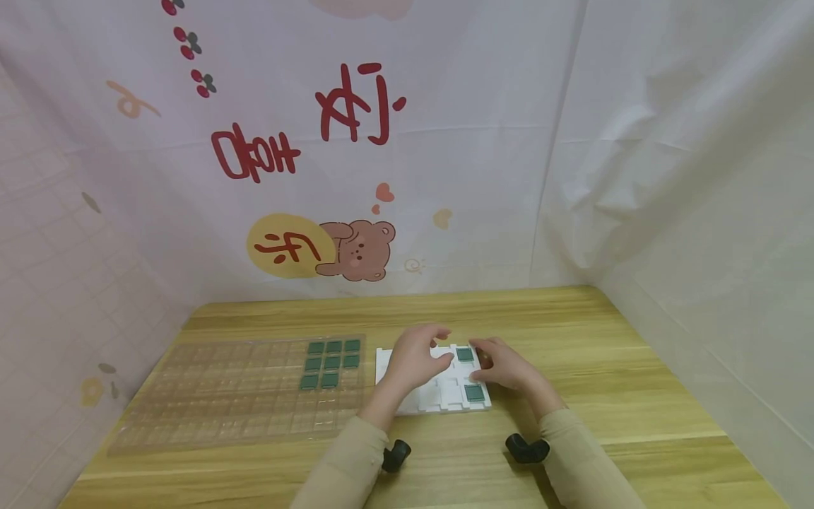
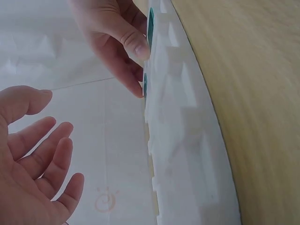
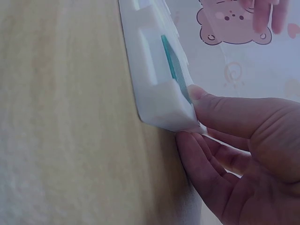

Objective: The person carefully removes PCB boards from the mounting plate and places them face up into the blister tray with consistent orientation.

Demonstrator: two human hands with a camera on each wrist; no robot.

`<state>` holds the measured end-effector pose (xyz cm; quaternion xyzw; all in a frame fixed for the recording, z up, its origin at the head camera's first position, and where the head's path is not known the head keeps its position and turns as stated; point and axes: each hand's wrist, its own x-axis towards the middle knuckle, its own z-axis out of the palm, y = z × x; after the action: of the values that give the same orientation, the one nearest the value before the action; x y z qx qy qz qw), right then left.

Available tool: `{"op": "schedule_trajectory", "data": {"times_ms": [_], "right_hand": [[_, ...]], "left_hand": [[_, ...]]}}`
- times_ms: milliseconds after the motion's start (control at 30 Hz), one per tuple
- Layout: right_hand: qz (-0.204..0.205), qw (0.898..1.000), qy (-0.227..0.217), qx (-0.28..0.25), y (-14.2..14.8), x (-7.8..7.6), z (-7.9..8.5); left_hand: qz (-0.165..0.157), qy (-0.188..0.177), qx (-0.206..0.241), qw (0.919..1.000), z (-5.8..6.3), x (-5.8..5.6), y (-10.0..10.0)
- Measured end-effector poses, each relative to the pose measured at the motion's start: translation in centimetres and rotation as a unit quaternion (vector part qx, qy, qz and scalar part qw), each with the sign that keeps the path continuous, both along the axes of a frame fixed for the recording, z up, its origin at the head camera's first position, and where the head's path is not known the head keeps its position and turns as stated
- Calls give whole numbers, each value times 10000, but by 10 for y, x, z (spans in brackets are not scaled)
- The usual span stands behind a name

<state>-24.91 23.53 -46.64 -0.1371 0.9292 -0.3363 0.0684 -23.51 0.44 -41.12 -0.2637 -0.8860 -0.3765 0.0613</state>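
Observation:
A white tray with square recesses lies on the table, holding two green square pieces, one at its far right and one at its near right. My left hand hovers above the tray's middle, fingers loosely bent and apart, with nothing in them; the left wrist view shows the same left hand clear of the tray. At the tray's right end my right hand pinches the edge. In the right wrist view the thumb rests on top, close to a green piece, fingers against the side.
Left of the white tray, a wide clear plastic tray with many compartments lies flat; several green square pieces sit in its right part. Light wood tabletop surrounds both. A printed white curtain hangs behind.

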Motion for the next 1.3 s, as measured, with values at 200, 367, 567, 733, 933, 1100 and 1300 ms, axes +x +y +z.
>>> {"op": "schedule_trajectory", "data": {"times_ms": [200, 367, 567, 733, 933, 1100, 1300], "right_hand": [[87, 9999, 91, 21, -1, 1, 0], [138, 9998, 100, -57, 0, 1, 1], [162, 9998, 129, -42, 0, 0, 0], [127, 9999, 88, -33, 0, -1, -2], [104, 9999, 58, -9, 1, -2, -2], [164, 9998, 95, -55, 1, -2, -3], [145, 9998, 78, -70, 2, -4, -5]], "left_hand": [[117, -40, -121, 9999, 0, -6, 13], [386, 243, -724, 9963, -1, -13, 27], [632, 316, -1325, 9887, -1, -19, 42], [711, 300, -1721, 9821, -5, -25, 50], [818, 216, -2193, 9720, -7, -33, 56], [840, 100, -2434, 9662, -7, -39, 62], [882, -115, -2609, 9613, -15, -42, 66]]}}
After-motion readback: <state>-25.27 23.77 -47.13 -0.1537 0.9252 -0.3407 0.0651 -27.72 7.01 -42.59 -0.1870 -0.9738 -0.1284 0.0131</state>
